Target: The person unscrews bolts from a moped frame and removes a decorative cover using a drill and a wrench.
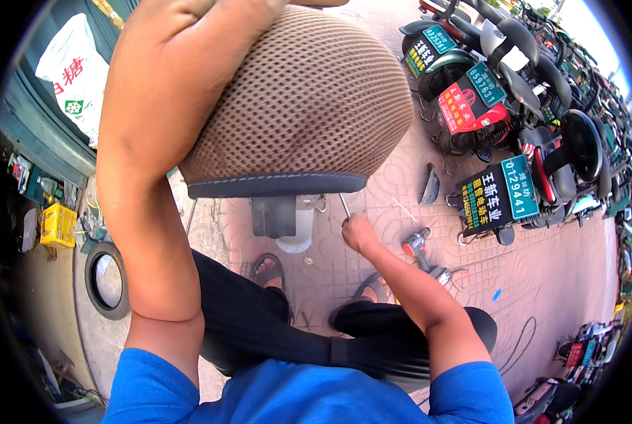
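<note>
A brown mesh-covered seat (pixel 309 99) with a dark stitched edge fills the upper middle. My left hand (pixel 196 35) grips its upper left side; the fingertips run out of the top of the picture. Below the edge, my right hand (pixel 358 234) is closed around a thin metal rod (pixel 345 206) that reaches up to the seat's underside. What the fist hides of the rod I cannot make out. A dark grey box-like part (pixel 273 216) hangs under the seat, beside a pale rounded piece (pixel 298 230).
Red-and-grey power tools (pixel 416 244) lie on the paving right of my feet, near a dark curved part (pixel 430 185). Parked electric scooters (pixel 517 185) line the right. At left are a tyre (pixel 107 280), a yellow crate (pixel 58 226) and a white sack (pixel 72 71).
</note>
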A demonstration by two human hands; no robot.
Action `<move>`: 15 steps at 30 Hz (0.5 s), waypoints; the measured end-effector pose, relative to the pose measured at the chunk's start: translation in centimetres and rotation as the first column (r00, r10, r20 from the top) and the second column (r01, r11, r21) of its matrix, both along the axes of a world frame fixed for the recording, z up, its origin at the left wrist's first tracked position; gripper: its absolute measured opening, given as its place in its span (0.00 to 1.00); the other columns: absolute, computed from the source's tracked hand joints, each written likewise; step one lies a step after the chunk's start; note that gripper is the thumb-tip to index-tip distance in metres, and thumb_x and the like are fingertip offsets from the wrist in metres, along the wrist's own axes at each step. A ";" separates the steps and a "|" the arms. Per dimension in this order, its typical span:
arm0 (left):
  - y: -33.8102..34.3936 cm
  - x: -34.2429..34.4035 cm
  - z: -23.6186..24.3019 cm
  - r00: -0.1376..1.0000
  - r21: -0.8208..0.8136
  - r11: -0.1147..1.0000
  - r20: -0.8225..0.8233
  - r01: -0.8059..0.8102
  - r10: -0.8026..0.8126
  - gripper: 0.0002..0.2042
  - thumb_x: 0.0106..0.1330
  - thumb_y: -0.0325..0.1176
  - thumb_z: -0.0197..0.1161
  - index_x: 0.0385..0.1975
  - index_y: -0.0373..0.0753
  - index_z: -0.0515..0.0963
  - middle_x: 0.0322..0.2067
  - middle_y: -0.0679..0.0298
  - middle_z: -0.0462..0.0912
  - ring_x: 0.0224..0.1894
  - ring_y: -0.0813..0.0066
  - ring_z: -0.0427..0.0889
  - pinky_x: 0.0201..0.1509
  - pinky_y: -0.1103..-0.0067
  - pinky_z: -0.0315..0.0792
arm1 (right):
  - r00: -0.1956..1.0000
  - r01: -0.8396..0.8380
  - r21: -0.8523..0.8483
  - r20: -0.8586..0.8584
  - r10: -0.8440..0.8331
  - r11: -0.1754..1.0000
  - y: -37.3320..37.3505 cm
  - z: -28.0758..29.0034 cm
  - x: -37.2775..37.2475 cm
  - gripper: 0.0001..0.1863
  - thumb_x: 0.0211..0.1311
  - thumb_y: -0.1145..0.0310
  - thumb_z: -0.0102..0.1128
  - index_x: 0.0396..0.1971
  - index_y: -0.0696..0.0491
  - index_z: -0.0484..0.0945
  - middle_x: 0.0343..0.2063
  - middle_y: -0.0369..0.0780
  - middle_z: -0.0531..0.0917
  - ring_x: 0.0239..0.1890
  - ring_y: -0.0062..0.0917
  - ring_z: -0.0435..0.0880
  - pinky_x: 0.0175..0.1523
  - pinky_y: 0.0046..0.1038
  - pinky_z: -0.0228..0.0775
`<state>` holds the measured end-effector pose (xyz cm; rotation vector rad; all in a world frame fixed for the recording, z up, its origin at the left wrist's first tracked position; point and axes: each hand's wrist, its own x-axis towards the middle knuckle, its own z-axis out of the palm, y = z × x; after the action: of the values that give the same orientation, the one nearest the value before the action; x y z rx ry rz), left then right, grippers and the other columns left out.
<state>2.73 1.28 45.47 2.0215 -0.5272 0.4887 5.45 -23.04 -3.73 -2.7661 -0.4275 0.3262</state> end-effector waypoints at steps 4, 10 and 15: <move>-0.4 -0.1 -0.5 0.999 -0.098 0.994 0.015 -0.041 0.042 0.20 0.74 0.44 0.58 0.42 0.29 0.84 0.34 0.61 0.86 0.34 0.79 0.83 0.42 0.85 0.73 | 0.950 0.311 0.276 -0.108 -0.293 0.909 0.3 -2.7 -1.1 0.12 0.69 0.68 0.48 0.41 0.58 0.77 0.37 0.58 0.83 0.43 0.55 0.83 0.47 0.51 0.75; 1.9 0.4 -0.8 0.905 0.247 0.953 0.420 -0.177 0.060 0.16 0.72 0.34 0.59 0.54 0.32 0.80 0.43 0.56 0.87 0.45 0.69 0.86 0.55 0.78 0.75 | 0.967 0.231 0.353 0.015 -0.252 0.907 0.6 -9.1 0.4 0.12 0.73 0.67 0.43 0.44 0.59 0.73 0.34 0.58 0.83 0.40 0.56 0.82 0.46 0.52 0.74; 2.3 0.2 -1.5 0.640 0.514 0.702 0.761 -0.493 -0.107 0.24 0.68 0.23 0.60 0.65 0.40 0.75 0.51 0.55 0.85 0.52 0.62 0.85 0.61 0.73 0.76 | 0.963 0.142 0.416 0.151 -0.222 0.898 -1.0 -13.0 2.8 0.15 0.74 0.67 0.41 0.47 0.62 0.73 0.32 0.56 0.84 0.37 0.54 0.83 0.42 0.52 0.75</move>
<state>2.97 3.53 43.94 2.5606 -1.1155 1.5262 8.24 -24.07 -16.76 -2.4107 -0.2412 -0.0772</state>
